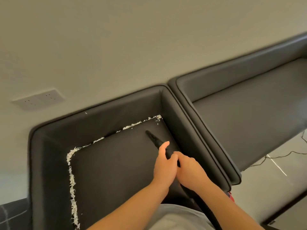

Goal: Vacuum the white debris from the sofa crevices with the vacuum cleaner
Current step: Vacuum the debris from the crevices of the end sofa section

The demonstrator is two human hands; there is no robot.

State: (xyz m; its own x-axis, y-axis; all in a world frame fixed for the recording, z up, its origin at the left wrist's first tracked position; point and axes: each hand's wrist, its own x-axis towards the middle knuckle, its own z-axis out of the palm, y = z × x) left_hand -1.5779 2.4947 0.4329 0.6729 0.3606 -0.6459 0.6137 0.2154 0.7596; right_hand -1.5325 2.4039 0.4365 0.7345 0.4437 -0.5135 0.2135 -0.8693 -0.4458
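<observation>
Two hands grip the black vacuum nozzle (155, 139): the left hand (164, 165) wraps its fingers round the tube with the thumb stretched along it, and the right hand (189, 170) clasps it just behind, where the black hose (201, 202) runs back. Its tapered, ridged tip lies on the dark grey seat cushion (116, 163), near the back right corner. White debris (72, 180) fills the left and back crevices of the sofa (93, 123), which stands against a pale wall (132, 39) bearing a white socket plate (39, 98).
</observation>
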